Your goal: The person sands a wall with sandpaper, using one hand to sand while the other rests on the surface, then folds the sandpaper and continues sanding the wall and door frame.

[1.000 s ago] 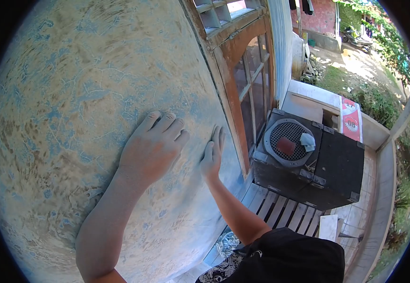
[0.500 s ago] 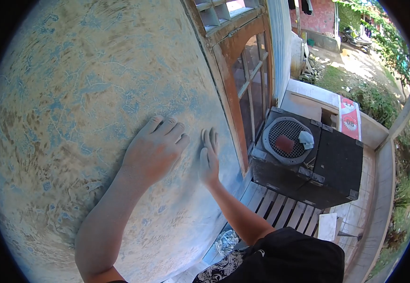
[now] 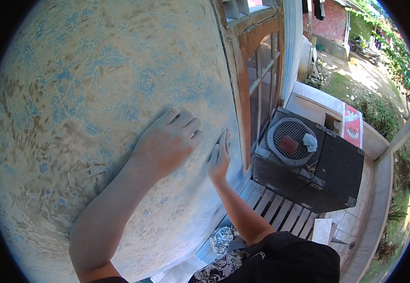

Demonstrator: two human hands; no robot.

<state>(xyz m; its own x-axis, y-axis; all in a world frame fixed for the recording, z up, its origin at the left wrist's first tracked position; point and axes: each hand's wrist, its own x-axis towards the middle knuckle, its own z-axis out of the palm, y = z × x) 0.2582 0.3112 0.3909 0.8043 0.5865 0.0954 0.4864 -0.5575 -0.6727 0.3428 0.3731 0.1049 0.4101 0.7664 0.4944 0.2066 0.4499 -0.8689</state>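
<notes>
In the head view a wall [image 3: 101, 99] with worn, patchy blue and beige paint curves up in front of me. My left hand [image 3: 169, 141], coated in pale dust, rests on it with the palm down and the fingers slightly apart and bent; nothing shows in it. To its right, my right hand [image 3: 220, 158] is pressed to the wall near the door frame. Its fingers are together and curled, with the thumb alongside. A thin pale edge shows at those fingertips, but what lies under them is hidden.
A brown wooden door frame with glass panes [image 3: 261, 70] borders the wall. Right of it stands a black speaker box [image 3: 337, 165] with a round grille [image 3: 287, 122], bearing a reddish piece and a pale crumpled one. Below are a slatted bench [image 3: 280, 207] and a crumpled plastic bag [image 3: 221, 238].
My view has shifted, so the door frame sits further right. The right hand's fingers look more curled than before. My left hand stays on the wall.
</notes>
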